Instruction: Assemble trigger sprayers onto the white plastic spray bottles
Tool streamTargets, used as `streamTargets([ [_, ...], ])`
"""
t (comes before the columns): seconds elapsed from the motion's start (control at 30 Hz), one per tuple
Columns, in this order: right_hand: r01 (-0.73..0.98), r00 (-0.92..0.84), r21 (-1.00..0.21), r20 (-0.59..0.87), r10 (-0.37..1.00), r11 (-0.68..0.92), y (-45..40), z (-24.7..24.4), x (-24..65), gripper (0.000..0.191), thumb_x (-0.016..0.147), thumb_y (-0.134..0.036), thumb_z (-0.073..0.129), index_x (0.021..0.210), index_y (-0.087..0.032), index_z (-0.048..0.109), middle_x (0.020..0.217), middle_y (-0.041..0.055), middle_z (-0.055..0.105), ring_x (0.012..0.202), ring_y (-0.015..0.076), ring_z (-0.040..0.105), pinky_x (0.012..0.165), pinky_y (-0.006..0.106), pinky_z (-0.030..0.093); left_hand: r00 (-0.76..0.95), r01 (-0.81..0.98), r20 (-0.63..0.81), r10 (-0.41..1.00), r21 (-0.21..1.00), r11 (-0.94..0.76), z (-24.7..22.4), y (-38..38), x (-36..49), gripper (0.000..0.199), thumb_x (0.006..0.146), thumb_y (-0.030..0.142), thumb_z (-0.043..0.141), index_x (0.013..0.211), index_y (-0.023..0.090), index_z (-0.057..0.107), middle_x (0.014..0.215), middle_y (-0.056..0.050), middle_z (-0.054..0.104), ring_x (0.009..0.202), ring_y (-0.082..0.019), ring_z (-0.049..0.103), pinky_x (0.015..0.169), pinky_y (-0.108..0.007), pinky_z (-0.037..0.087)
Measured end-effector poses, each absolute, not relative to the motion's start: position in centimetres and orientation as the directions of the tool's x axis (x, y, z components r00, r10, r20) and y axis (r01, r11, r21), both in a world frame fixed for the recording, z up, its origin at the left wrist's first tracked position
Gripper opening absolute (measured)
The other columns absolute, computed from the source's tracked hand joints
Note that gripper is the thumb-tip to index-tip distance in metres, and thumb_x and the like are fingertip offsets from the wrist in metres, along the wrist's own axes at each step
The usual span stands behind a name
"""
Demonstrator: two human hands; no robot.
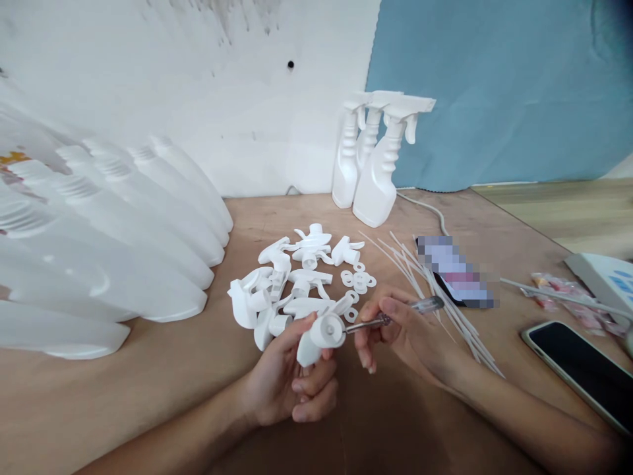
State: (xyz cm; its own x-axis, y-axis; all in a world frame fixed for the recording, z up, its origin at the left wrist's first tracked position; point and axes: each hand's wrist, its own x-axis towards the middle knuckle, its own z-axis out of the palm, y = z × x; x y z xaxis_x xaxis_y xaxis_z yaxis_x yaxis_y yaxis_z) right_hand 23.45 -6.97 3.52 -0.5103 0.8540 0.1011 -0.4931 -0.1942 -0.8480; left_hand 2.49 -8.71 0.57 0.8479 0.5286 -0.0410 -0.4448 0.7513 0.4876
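Note:
My left hand (279, 386) is closed around a white trigger spray head (324, 335), its round collar opening turned up toward me. Between the fingers of my right hand (403, 333) is a thin screwdriver (366, 324) with a clear handle. Its tip meets the collar's right rim; whether it goes inside, I cannot tell. Just beyond my hands lies a loose pile of white spray heads (307, 287). White ring washers (360, 282) are scattered to the right of that pile. Thin white dip tubes (462, 326) lie in a bundle behind my right hand.
Several white bottles without heads (168, 270) stand at the left. Three bottles fitted with spray heads (378, 191) stand by the wall. At right are a blurred-out phone (455, 270), a dark-screened phone (583, 369), small wrapped packets (568, 303), a white device (606, 280) and a cable.

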Motion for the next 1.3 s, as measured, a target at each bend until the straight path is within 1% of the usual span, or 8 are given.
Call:
streamTargets([
  [0.1, -0.407, -0.510, -0.913, 0.207, 0.835, -0.022, -7.2, 3.0, 23.3, 0.020, 0.097, -0.036, 0.061, 0.106, -0.020, 0.068, 0.094, 0.0074, 0.074, 0.069, 0.0174, 0.072, 0.068, 0.035, 0.056, 0.814, -0.526, -0.003, 0.581, 0.420, 0.739, 0.8, -8.5, 2.4, 0.059, 0.103, 0.054, 0.018, 0.088, 0.020, 0.063, 0.043, 0.008, 0.028, 0.033, -0.011, 0.026, 0.045, -0.025, 0.026],
  [0.17, -0.287, -0.518, -0.951, 0.255, 0.816, 0.115, -7.5, 2.6, 23.4, 0.026, 0.099, -0.035, 0.058, 0.121, -0.023, 0.065, 0.103, 0.0079, 0.071, 0.073, 0.0167, 0.071, 0.073, 0.036, 0.055, 0.794, -0.559, 0.011, 0.608, 0.406, 0.722, 0.9, -8.4, 2.3, 0.059, 0.103, 0.054, 0.016, 0.090, 0.020, 0.063, 0.044, 0.008, 0.028, 0.034, -0.011, 0.024, 0.048, -0.026, 0.027],
  [0.4, 0.043, -0.613, -0.938, 0.246, 0.751, 0.343, -8.1, 2.2, 24.3, 0.057, 0.101, -0.043, 0.049, 0.155, -0.032, 0.034, 0.120, 0.0093, 0.061, 0.085, 0.0181, 0.063, 0.077, 0.035, 0.053, 0.795, -0.543, -0.013, 0.606, 0.428, 0.722, 1.1, -8.4, 2.4, 0.064, 0.102, 0.056, 0.009, 0.091, 0.021, 0.061, 0.046, 0.007, 0.028, 0.036, -0.011, 0.024, 0.047, -0.026, 0.025],
  [0.53, 0.111, -0.638, -0.897, 0.265, 0.723, 0.427, -7.9, 2.3, 24.4, 0.049, 0.104, -0.040, 0.040, 0.153, -0.033, 0.038, 0.109, 0.0058, 0.062, 0.084, 0.0168, 0.061, 0.078, 0.033, 0.051, 0.793, -0.518, -0.051, 0.607, 0.468, 0.716, 1.0, -8.3, 2.5, 0.058, 0.102, 0.058, 0.014, 0.095, 0.021, 0.059, 0.051, 0.006, 0.034, 0.040, -0.011, 0.029, 0.046, -0.025, 0.027],
  [0.7, -0.053, -0.417, -0.921, 0.372, 0.829, 0.386, -7.2, 2.3, 25.1, 0.042, 0.104, -0.042, 0.040, 0.143, -0.031, 0.053, 0.095, 0.0033, 0.063, 0.068, 0.0147, 0.059, 0.072, 0.034, 0.050, 0.793, -0.517, -0.035, 0.608, 0.491, 0.702, 0.9, -8.4, 2.7, 0.052, 0.101, 0.058, 0.022, 0.104, 0.020, 0.057, 0.061, 0.003, 0.042, 0.047, -0.011, 0.034, 0.044, -0.023, 0.024],
  [0.93, -0.068, -0.183, -0.962, 0.271, 0.945, 0.263, -5.1, 2.4, 26.4, 0.033, 0.102, -0.039, 0.046, 0.126, -0.025, 0.064, 0.089, 0.0036, 0.062, 0.058, 0.0146, 0.057, 0.059, 0.032, 0.046, 0.806, -0.500, -0.061, 0.588, 0.461, 0.733, 1.2, -8.4, 2.8, 0.030, 0.099, 0.040, 0.041, 0.106, 0.017, 0.057, 0.067, 0.001, 0.043, 0.054, -0.011, 0.037, 0.044, -0.021, 0.023],
  [1.1, -0.059, -0.150, -0.976, 0.214, 0.965, 0.207, -4.4, 1.8, 26.4, 0.035, 0.101, -0.042, 0.046, 0.122, -0.021, 0.065, 0.088, 0.0035, 0.062, 0.055, 0.0141, 0.058, 0.056, 0.032, 0.046, 0.768, -0.568, -0.019, 0.640, 0.441, 0.695, 1.0, -8.5, 2.7, 0.036, 0.097, 0.048, 0.045, 0.120, 0.023, 0.053, 0.073, -0.001, 0.049, 0.058, -0.013, 0.041, 0.044, -0.019, 0.025],
  [1.3, -0.061, -0.087, -0.976, 0.216, 0.973, 0.211, -3.7, 2.2, 27.0, 0.036, 0.099, -0.044, 0.049, 0.119, -0.019, 0.066, 0.085, 0.0030, 0.063, 0.051, 0.0135, 0.056, 0.056, 0.032, 0.045, 0.753, -0.597, 0.020, 0.657, 0.440, 0.671, 0.8, -8.6, 2.5, 0.045, 0.094, 0.043, 0.052, 0.137, 0.030, 0.046, 0.080, -0.003, 0.054, 0.064, -0.014, 0.048, 0.047, -0.019, 0.031],
])
